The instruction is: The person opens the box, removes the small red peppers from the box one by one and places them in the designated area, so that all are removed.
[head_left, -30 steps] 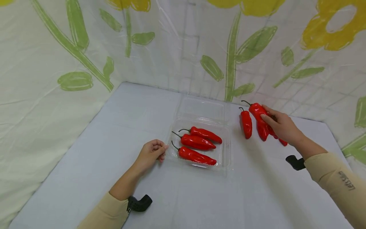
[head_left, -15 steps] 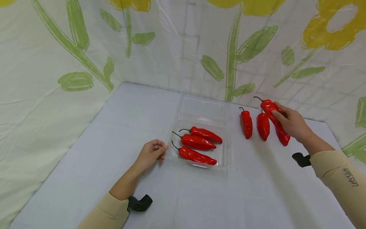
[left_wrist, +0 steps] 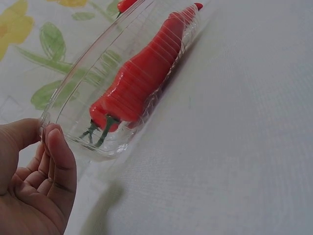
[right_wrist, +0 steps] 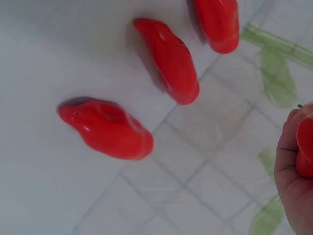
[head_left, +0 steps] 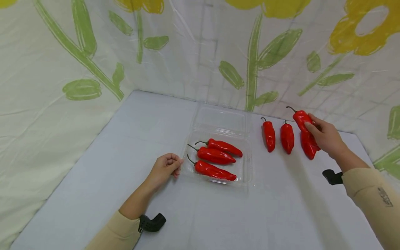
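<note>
My left hand [head_left: 164, 167] pinches the left rim of a clear plastic clamshell container [head_left: 247, 170], thumb and index finger on its edge in the left wrist view. Three red peppers [head_left: 216, 155] with green stems lie inside, stems to the left; the lid [head_left: 222, 118] is folded back behind them. Over at the right, my right hand [head_left: 326, 134] holds another red pepper [head_left: 302, 118] above the table, its stem pointing up and left. Below it lies a red pepper [head_left: 308, 147], partly hidden by the held one. Only part of the held pepper [right_wrist: 306, 147] shows at the right wrist view's edge.
Two more red peppers, one near the container [head_left: 269, 136] and one farther right [head_left: 287, 138], lie in a row on the white table [head_left: 150, 121]. A flower-printed sheet [head_left: 178, 52] stands right behind the table's back edge. Both sleeves carry a black wrist camera [head_left: 153, 222].
My right hand has moved right with the pepper it holds, drawing away from the two peppers nearest the container and leaving them in plain view. My left hand stays at the container's rim.
</note>
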The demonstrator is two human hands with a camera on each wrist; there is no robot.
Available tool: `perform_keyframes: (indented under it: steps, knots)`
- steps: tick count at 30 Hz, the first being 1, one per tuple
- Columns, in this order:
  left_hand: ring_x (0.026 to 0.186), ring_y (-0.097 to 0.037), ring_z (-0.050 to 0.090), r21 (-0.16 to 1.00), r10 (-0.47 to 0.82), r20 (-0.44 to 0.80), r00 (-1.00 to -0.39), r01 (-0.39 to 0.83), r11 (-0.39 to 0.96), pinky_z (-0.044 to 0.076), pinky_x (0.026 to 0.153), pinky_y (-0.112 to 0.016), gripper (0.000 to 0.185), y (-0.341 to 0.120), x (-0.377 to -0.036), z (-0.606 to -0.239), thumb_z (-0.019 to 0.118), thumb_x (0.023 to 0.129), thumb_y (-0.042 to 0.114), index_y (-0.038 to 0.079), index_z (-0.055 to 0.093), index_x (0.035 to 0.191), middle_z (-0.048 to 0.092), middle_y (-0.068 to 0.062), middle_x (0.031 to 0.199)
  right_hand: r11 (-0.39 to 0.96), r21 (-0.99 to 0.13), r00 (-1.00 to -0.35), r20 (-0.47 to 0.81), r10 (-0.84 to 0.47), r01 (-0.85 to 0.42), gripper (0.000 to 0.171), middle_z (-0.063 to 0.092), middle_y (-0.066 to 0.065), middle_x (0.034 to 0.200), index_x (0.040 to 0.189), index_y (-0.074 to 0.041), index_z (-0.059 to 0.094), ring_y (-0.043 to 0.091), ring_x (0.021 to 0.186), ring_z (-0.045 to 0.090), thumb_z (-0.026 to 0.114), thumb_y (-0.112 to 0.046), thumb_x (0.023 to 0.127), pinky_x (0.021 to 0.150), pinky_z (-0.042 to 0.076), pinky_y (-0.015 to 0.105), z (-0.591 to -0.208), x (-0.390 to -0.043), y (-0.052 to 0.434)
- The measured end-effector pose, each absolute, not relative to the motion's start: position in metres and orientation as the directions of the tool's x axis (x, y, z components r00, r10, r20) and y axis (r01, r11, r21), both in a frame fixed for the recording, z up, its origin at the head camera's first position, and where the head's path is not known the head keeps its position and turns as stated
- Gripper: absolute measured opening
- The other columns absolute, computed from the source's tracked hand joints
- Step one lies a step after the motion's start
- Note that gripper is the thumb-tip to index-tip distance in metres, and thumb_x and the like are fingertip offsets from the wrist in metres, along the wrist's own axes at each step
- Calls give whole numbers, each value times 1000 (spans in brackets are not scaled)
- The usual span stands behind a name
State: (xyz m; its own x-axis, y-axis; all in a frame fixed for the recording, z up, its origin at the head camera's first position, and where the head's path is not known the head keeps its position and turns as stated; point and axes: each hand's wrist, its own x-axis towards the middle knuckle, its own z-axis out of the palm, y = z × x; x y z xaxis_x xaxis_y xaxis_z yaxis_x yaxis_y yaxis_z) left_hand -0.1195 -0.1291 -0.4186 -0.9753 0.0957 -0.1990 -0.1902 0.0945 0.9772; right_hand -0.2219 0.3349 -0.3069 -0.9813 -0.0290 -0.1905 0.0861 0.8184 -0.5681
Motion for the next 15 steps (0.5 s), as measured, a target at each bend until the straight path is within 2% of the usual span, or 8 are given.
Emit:
perform_keyframes:
  steps: [5,15]
  knots:
    - [54,-7,50,977,95,-198,-976,-189,100,49,53,-18,16,-130,-119,-418,58,91,6,-7,49,92,51,1,63,810,-575,-987,-155,29,115,74,33,34,129,148,-16,0,43,104,39,29,-58,94,60,51,26,-311,-221,346]
    - [54,-7,50,979,95,-194,-976,-186,87,49,53,-18,16,-131,-116,-417,58,91,6,-7,48,92,51,0,63,787,-586,-978,-176,110,194,74,28,36,134,147,-14,-2,48,109,35,29,-55,95,58,46,21,-319,-223,371]
